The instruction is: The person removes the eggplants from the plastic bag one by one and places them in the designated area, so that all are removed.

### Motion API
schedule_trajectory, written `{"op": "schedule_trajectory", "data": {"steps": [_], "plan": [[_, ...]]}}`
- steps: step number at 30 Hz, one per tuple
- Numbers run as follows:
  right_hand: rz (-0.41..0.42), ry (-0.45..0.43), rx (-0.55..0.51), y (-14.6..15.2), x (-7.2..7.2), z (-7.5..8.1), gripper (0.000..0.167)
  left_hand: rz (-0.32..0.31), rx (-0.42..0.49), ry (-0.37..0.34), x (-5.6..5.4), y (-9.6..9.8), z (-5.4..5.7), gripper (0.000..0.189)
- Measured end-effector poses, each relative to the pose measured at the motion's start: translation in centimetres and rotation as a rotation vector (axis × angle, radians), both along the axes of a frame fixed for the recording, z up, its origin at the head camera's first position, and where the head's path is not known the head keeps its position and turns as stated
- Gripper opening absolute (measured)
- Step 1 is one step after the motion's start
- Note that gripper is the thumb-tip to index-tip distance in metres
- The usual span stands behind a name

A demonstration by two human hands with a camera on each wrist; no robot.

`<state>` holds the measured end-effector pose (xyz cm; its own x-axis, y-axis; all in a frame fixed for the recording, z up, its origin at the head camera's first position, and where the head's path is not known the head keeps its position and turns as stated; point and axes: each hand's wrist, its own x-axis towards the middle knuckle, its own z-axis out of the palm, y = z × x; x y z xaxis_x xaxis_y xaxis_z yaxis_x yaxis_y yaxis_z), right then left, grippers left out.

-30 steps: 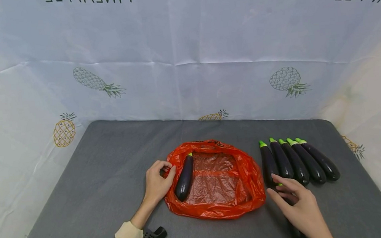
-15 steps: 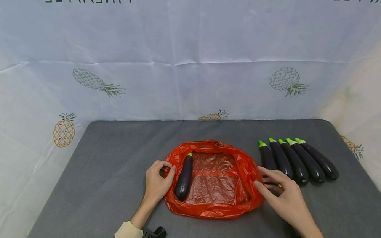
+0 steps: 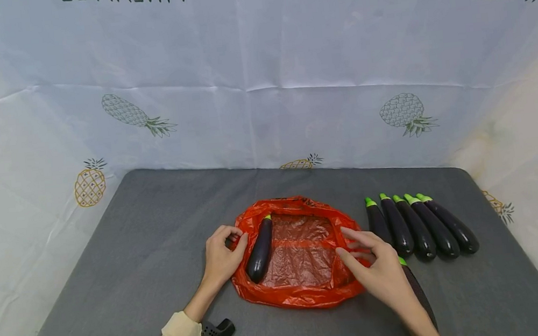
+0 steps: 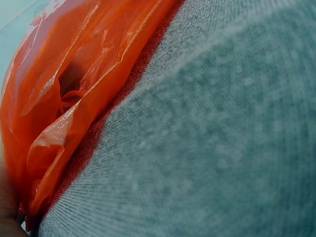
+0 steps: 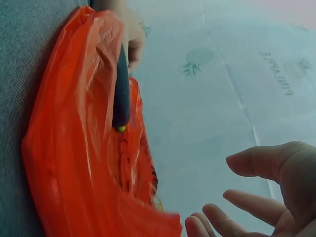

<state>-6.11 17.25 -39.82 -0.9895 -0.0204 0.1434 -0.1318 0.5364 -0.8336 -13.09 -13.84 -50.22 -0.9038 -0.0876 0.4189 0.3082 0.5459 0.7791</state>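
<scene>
A red plastic bag (image 3: 301, 298) lies spread on the table with its mouth facing up. Inside it, along the left side, is one eggplant (image 3: 260, 252) with its green end away from me. My left hand (image 3: 225, 253) pinches the bag's left rim between thumb and curled fingers. Over the right rim hovers my right hand (image 3: 378, 268), fingers apart and holding nothing; the right wrist view shows the gap between thumb and fingers. A lone eggplant (image 3: 420, 297) lies beside the right forearm, partly covered by it.
To the bag's right, several eggplants (image 3: 421, 232) lie in a row, green ends toward the back. The grey table (image 3: 175, 204) ends at a hanging cloth (image 3: 245, 127) printed with pineapples. A black strap piece (image 3: 219, 332) shows by the left wrist.
My right hand has moved left from beside the eggplants to above the bag's right rim, uncovering more of the lone eggplant. The left hand stays at the left rim.
</scene>
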Motion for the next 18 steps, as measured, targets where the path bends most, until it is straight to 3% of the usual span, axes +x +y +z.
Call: {"op": "schedule_trajectory", "data": {"steps": [18], "plan": [[0.108,-0.07,-0.105,-4.1,-2.0,-1.0,0.043,-0.001,0.002,-0.002,0.0,0.0,0.0,0.009]]}}
